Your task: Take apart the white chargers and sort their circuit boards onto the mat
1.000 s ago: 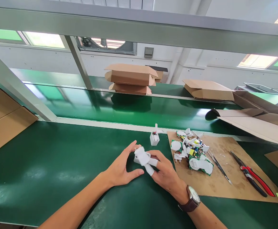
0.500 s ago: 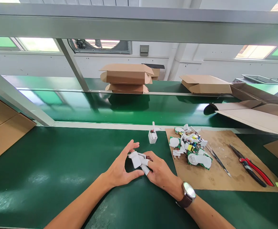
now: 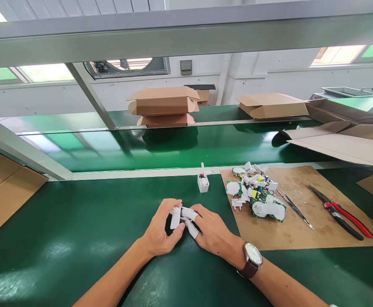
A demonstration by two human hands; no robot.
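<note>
Both hands meet over the green bench at the centre. My left hand [image 3: 163, 228] pinches a small white plastic charger part [image 3: 175, 217] between thumb and fingers. My right hand [image 3: 212, 230], with white finger cots on two fingertips and a watch on the wrist, grips the other side of the same white charger piece [image 3: 186, 213]. Just beyond the hands stands a small open white charger shell [image 3: 203, 183] with parts inside.
To the right a brown cardboard sheet [image 3: 301, 230] carries a heap of white plug parts and green circuit boards [image 3: 256, 196], tweezers [image 3: 293, 207] and red-handled cutters [image 3: 342, 213]. Folded cartons [image 3: 163, 106] sit on the far belt. Flat cardboard [image 3: 4, 187] lies at the left.
My left hand has closed from spread fingers onto the white part. The white piece has turned and dropped lower between both hands. The camera tilted slightly.
</note>
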